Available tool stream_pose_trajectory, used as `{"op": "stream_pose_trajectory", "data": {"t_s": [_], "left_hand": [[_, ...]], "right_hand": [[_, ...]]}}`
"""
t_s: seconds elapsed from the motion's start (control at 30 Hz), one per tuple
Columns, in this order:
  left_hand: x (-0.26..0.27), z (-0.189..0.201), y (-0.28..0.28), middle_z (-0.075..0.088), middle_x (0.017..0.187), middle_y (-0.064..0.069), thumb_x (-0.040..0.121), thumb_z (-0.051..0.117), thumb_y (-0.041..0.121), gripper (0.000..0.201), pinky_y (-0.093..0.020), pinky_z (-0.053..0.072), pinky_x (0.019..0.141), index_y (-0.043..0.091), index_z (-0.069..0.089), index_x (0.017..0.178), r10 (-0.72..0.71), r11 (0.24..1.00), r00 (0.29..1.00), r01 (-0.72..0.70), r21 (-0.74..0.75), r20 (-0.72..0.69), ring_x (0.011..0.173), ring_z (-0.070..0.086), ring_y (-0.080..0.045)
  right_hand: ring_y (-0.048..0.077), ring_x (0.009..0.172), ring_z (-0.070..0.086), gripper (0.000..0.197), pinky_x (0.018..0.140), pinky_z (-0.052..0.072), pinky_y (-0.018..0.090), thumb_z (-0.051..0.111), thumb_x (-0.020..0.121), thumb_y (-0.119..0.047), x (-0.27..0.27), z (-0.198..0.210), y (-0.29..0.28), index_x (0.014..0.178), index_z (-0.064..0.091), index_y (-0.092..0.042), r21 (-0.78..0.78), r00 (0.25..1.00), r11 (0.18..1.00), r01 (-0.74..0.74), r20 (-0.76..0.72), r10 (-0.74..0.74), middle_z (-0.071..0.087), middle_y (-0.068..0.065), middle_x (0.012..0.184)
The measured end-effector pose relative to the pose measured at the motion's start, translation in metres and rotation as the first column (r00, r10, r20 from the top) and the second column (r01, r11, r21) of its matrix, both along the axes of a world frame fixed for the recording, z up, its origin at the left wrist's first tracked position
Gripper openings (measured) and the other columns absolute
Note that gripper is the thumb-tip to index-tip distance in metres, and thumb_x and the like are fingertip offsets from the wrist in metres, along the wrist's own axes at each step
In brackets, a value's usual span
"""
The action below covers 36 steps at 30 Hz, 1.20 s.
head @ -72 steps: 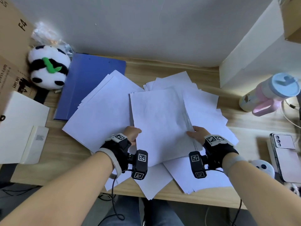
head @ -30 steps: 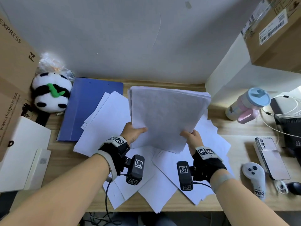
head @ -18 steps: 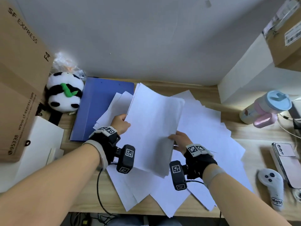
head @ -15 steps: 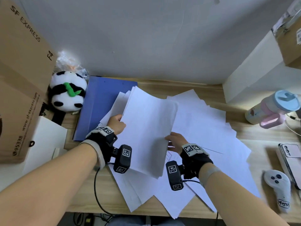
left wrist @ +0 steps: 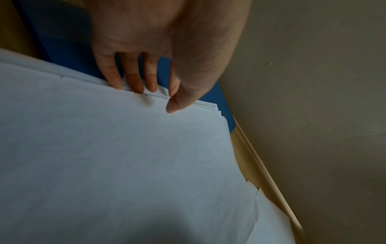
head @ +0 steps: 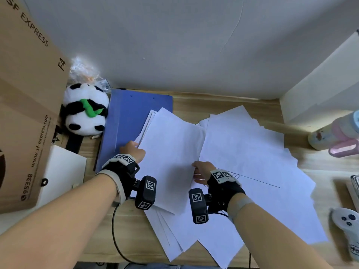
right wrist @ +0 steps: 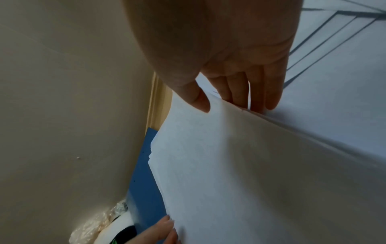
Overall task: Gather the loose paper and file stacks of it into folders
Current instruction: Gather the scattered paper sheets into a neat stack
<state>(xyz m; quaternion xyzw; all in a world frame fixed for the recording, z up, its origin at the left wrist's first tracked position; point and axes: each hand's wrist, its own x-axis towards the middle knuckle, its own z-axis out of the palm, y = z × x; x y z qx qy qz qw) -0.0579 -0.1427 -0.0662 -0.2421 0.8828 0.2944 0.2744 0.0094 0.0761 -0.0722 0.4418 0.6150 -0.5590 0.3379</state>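
Both hands hold one stack of white paper [head: 171,156] low over the desk, tilted toward the left. My left hand [head: 134,151] pinches its left edge, thumb on top [left wrist: 175,104] and fingers [left wrist: 133,80] underneath. On the stack's right edge my right hand [head: 200,170] has its thumb on top [right wrist: 198,99] and its fingers [right wrist: 259,92] below. The stack's far left corner overlaps the shut blue folder [head: 132,121], also seen as the blue folder [right wrist: 144,180] under the paper. Loose white sheets [head: 252,158] lie spread over the desk to the right and under the stack.
A panda plush [head: 85,109] sits left of the folder, beside a large cardboard box [head: 25,105]. A pink and blue bottle [head: 338,136] stands at the right edge, a white controller [head: 347,224] at the front right. A white partition [head: 320,90] closes the right side.
The stack, held upright a second ago, has been lowered, tipped flat and carried left toward the blue folder. Both hands kept their hold.
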Motion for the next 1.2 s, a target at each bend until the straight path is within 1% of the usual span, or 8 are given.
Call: {"op": "stream_pose_trajectory", "data": {"t_s": [0.13, 0.4, 0.5, 0.63, 0.77, 0.87, 1.0, 1.2], "left_hand": [[-0.002, 0.005, -0.004, 0.064, 0.119, -0.015, 0.082, 0.059, 0.013, 0.038, -0.029, 0.045, 0.078, 0.003, 0.059, 0.119, -0.091, 0.996, 0.992, 0.092, -0.013, 0.084, 0.106, 0.062, -0.034], [0.009, 0.000, -0.008, 0.063, 0.123, -0.017, 0.083, 0.066, 0.012, 0.039, -0.033, 0.048, 0.094, 0.000, 0.059, 0.120, -0.022, 0.997, 0.995, 0.015, 0.072, 0.098, 0.108, 0.062, -0.031], [0.018, 0.004, -0.006, 0.058, 0.131, -0.018, 0.089, 0.061, 0.013, 0.040, -0.030, 0.044, 0.094, -0.001, 0.056, 0.126, -0.087, 0.992, 0.986, 0.074, 0.100, 0.140, 0.113, 0.058, -0.027], [0.028, 0.005, -0.011, 0.058, 0.131, -0.015, 0.090, 0.059, 0.010, 0.040, -0.032, 0.043, 0.098, 0.000, 0.055, 0.128, -0.073, 0.977, 0.991, 0.048, 0.207, 0.113, 0.116, 0.057, -0.029], [0.035, 0.019, -0.007, 0.059, 0.126, -0.010, 0.091, 0.057, 0.004, 0.039, -0.039, 0.042, 0.104, 0.001, 0.052, 0.130, 0.036, 0.866, 0.989, -0.104, 0.490, 0.147, 0.112, 0.057, -0.027], [0.036, 0.033, 0.007, 0.065, 0.109, -0.011, 0.092, 0.055, 0.003, 0.033, -0.040, 0.048, 0.094, 0.004, 0.055, 0.124, 0.047, 0.777, 0.989, -0.123, 0.617, 0.138, 0.096, 0.061, -0.028], [0.036, 0.048, 0.027, 0.066, 0.098, -0.004, 0.093, 0.055, 0.007, 0.015, -0.033, 0.050, 0.085, 0.013, 0.062, 0.104, -0.006, 0.704, 0.993, -0.077, 0.706, 0.114, 0.086, 0.064, -0.020], [0.033, 0.063, 0.051, 0.068, 0.102, -0.009, 0.091, 0.058, 0.007, 0.012, -0.038, 0.052, 0.090, 0.017, 0.065, 0.094, -0.014, 0.671, 1.000, -0.011, 0.741, 0.027, 0.086, 0.066, -0.021]], "right_hand": [[0.030, 0.080, 0.053, 0.011, 0.071, 0.050, 0.035, 0.052, 0.089, -0.009, 0.000, -0.001, -0.006, 0.095, 0.055, 0.001, -0.060, 0.998, 0.996, 0.064, -0.008, -0.065, 0.055, 0.017, 0.087], [0.022, 0.060, 0.048, 0.006, 0.056, 0.043, 0.025, 0.051, 0.090, -0.006, 0.008, 0.001, -0.011, 0.086, 0.053, -0.003, -0.101, 0.994, 0.990, 0.100, -0.038, -0.105, 0.047, 0.010, 0.073], [0.022, 0.066, 0.046, 0.010, 0.067, 0.038, 0.030, 0.052, 0.090, -0.009, 0.014, -0.001, -0.012, 0.081, 0.054, -0.007, -0.054, 0.997, 0.995, -0.083, -0.006, 0.082, 0.050, 0.012, 0.082], [0.029, 0.096, 0.057, 0.028, 0.090, 0.047, 0.036, 0.051, 0.088, -0.004, 0.022, 0.000, -0.006, 0.115, 0.059, -0.002, -0.008, 0.986, 0.991, -0.137, -0.098, 0.135, 0.060, 0.018, 0.107], [0.025, 0.088, 0.056, 0.015, 0.081, 0.045, 0.036, 0.062, 0.083, -0.009, 0.025, 0.005, 0.015, 0.097, 0.062, -0.006, 0.088, 0.967, 0.996, -0.033, -0.250, 0.054, 0.061, 0.015, 0.097], [0.022, 0.093, 0.058, 0.031, 0.085, 0.044, 0.031, 0.066, 0.083, -0.018, 0.027, 0.009, 0.034, 0.111, 0.061, -0.006, 0.156, 0.926, 0.988, 0.006, -0.375, 0.053, 0.062, 0.007, 0.102], [0.030, 0.105, 0.062, 0.061, 0.092, 0.050, 0.043, 0.073, 0.078, -0.025, 0.034, 0.015, 0.052, 0.129, 0.044, -0.010, -0.098, 0.904, 0.978, 0.185, -0.373, -0.208, 0.061, 0.011, 0.122], [0.032, 0.098, 0.062, 0.038, 0.085, 0.052, 0.038, 0.063, 0.084, -0.004, 0.045, 0.040, 0.076, 0.121, 0.054, -0.005, -0.254, 0.773, 0.912, 0.322, -0.486, -0.408, 0.065, 0.016, 0.111]]}}
